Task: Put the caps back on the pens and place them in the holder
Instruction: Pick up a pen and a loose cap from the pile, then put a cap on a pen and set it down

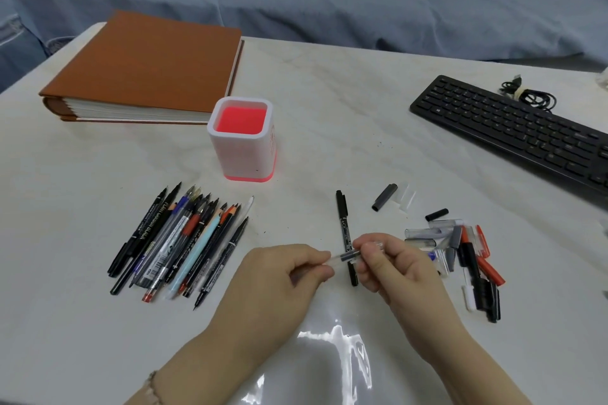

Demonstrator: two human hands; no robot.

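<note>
- The left hand (289, 268) has its fingers curled and pinches one end of a slim clear plastic pen (337, 259).
- The right hand (394, 261) pinches the other end, so the pen bridges both sets of fingertips.
- A white square plastic holder with a pink inside (241, 158) stands well beyond the fingers.
- A pile of uncapped pens (184, 240) lies left of the left fingers.
- A heap of loose caps (454, 240) lies just right of the right fingers.

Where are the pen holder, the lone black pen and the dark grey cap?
pen holder (241, 154): head view, white front wall.
lone black pen (343, 219): head view, upper barrel.
dark grey cap (384, 197): head view, mid-body.
</note>
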